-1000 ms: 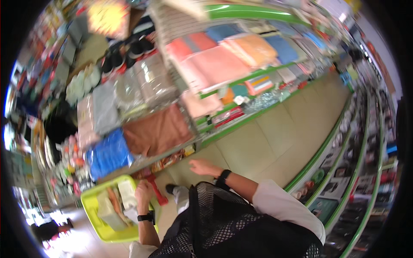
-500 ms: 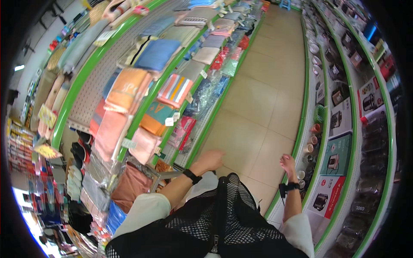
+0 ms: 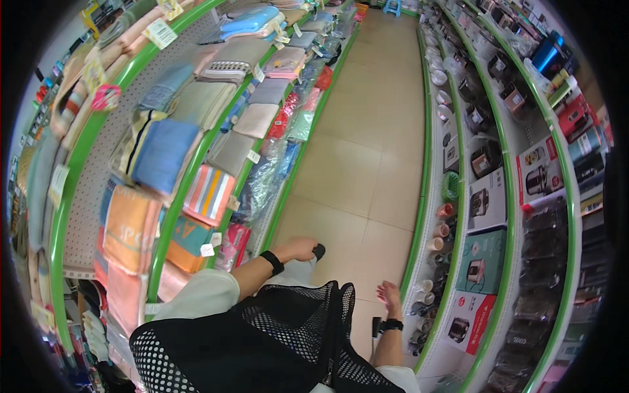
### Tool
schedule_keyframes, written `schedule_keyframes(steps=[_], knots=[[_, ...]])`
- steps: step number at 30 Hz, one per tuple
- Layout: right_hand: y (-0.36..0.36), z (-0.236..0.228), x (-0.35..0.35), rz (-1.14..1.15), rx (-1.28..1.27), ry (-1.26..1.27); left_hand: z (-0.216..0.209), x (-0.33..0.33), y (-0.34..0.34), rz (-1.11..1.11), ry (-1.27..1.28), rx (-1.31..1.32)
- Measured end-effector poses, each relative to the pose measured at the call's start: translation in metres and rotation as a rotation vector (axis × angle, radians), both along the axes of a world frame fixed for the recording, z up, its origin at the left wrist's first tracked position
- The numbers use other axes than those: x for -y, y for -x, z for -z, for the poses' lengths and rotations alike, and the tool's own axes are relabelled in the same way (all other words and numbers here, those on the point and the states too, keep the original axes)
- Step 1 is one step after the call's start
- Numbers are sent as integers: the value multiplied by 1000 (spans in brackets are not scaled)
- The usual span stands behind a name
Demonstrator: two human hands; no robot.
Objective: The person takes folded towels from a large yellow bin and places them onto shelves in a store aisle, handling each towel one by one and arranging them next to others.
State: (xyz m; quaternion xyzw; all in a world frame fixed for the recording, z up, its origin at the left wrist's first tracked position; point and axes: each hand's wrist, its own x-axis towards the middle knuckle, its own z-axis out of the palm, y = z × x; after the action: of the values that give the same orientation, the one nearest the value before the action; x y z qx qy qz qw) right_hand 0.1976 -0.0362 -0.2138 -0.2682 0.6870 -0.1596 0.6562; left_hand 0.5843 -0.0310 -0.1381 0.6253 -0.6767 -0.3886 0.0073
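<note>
My left hand (image 3: 300, 249), with a black band (image 3: 272, 262) on its wrist, hangs low over the aisle beside the towel shelves. Its back faces up and its fingers are mostly tucked from sight; no held thing shows. A dark shoe tip (image 3: 319, 251) appears just past it. On the other side, my right hand (image 3: 389, 295) is open and empty, its fingers loosely bent. Its wrist carries a black strap (image 3: 392, 324) with a small dark device. Nearest to this hand are cups (image 3: 426, 285) on the right-hand lower shelf, which it does not touch.
Green-edged shelves at left bear folded towels, among them a blue one (image 3: 165, 154) and a striped one (image 3: 209, 193). Along the right stand bowls (image 3: 438, 77), a green basket (image 3: 450, 186) and appliance boxes (image 3: 481, 262). Between them runs a tiled floor (image 3: 357, 124) toward a blue stool (image 3: 392, 7).
The towels and boxes have slid down and leftward in view as I move along the aisle. Both hands appear farther left and lower; the right one more so. Nothing has been picked up.
</note>
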Motion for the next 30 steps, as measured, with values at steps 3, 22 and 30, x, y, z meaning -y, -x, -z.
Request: schedule_keyframes(steps=[3,22,30], knots=[[-63,-11,54,-121,-32,70,2,63,-28,0,-7,39],[-131,3,257,-171,-75,-250,22,349,-136,-105,-54,-162],[-227,15,510,-277,35,66,8,442,-223,-335,-17,-2]])
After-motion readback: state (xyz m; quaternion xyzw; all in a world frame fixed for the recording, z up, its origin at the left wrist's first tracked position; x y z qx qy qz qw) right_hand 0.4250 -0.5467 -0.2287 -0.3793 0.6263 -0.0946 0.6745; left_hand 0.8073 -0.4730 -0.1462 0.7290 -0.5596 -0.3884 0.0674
